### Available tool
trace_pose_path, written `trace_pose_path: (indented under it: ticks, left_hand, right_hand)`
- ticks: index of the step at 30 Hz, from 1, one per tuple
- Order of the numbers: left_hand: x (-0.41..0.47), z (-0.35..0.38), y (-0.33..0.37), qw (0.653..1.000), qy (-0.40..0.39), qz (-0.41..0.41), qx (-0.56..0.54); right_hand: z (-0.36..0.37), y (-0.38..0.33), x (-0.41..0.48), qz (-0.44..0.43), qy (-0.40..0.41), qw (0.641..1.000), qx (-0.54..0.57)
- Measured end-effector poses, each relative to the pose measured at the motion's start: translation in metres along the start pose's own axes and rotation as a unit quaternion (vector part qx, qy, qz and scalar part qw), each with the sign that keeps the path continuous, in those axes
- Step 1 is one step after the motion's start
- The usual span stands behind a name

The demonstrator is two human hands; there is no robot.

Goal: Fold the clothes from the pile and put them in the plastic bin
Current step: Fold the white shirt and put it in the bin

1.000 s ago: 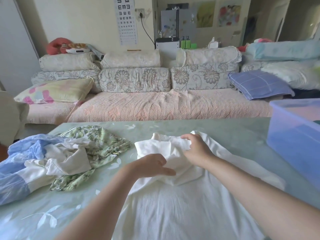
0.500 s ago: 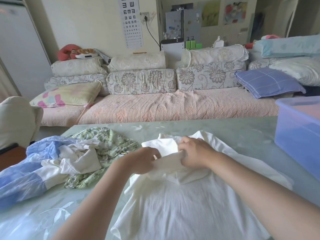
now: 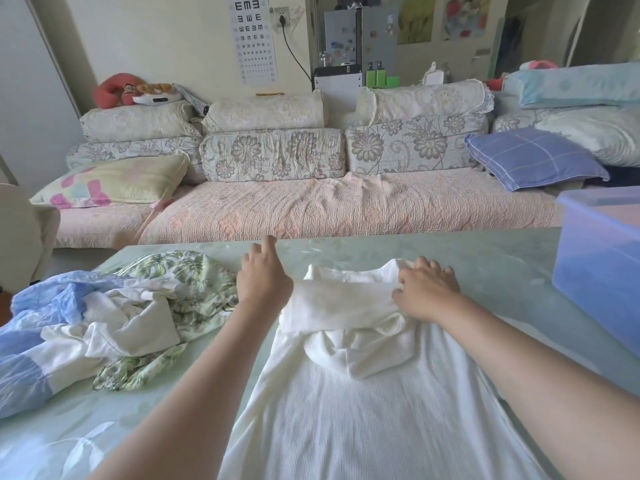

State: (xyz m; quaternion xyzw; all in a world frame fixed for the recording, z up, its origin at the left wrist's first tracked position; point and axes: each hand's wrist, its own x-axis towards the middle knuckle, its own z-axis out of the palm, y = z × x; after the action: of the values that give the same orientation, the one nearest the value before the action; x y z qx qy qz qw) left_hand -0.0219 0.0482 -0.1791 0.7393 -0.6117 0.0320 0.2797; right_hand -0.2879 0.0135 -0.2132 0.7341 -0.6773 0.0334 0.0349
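- Pinching left end of shirt point(image 3: 363, 410) fold with left hand point(image 3: 265, 282), index straight.
- Gripping right end with right hand point(image 3: 427, 292).
- At right edge of table point(image 3: 485, 258): bin point(image 3: 602, 271), contents unclear.

Body in view, head cam only:
- left hand point(image 3: 265, 282) and right hand point(image 3: 427, 292): both bare, ungloved.
- left forearm point(image 3: 194, 393) and right forearm point(image 3: 536, 386): uncovered from the wrist down to the bottom edge of the frame. Any sleeve sits further up, out of frame, so I can't tell what is worn.
- Wrists bare too.
- Nails on the right hand look short. They're too small to say more.
- Upper arms, torso and legs are outside the frame.
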Motion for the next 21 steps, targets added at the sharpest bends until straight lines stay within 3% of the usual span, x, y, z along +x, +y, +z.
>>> trace_pose_path:
  ticks: [3, 5, 7, 9, 14, 18, 21]
  left_hand:
    - [-0.003, 0.029, -0.009, 0.99, 0.035, 0.139, 0.001]
    - [-0.007, 0.043, -0.016, 0.968, -0.034, 0.246, -0.016]
    - [-0.015, 0.051, -0.018, 0.955, -0.177, 0.235, -0.029]
    - [-0.024, 0.057, -0.019, 0.942, -0.272, 0.199, 0.004]
    - [-0.035, 0.059, -0.018, 0.951, -0.244, 0.188, 0.002]
    - [-0.04, 0.065, -0.031, 0.964, -0.197, 0.18, 0.015]
    - [-0.044, 0.063, -0.045, 0.968, -0.212, 0.133, -0.018]
  right_hand:
    - [0.01, 0.001, 0.008, 0.019, 0.02, 0.999, 0.034]
    - [0.013, 0.002, 0.011, 0.002, 0.07, 0.994, 0.081]
    - [0.013, 0.0, 0.008, -0.066, 0.1, 0.982, 0.145]
    - [0.011, -0.004, 0.001, -0.147, 0.07, 0.973, 0.166]
    - [0.014, 0.003, -0.015, -0.185, -0.001, 0.981, 0.06]
    - [0.013, 0.011, -0.025, -0.152, 0.002, 0.983, 0.105]
    - [0.01, 0.007, -0.033, -0.162, 0.035, 0.977, 0.135]
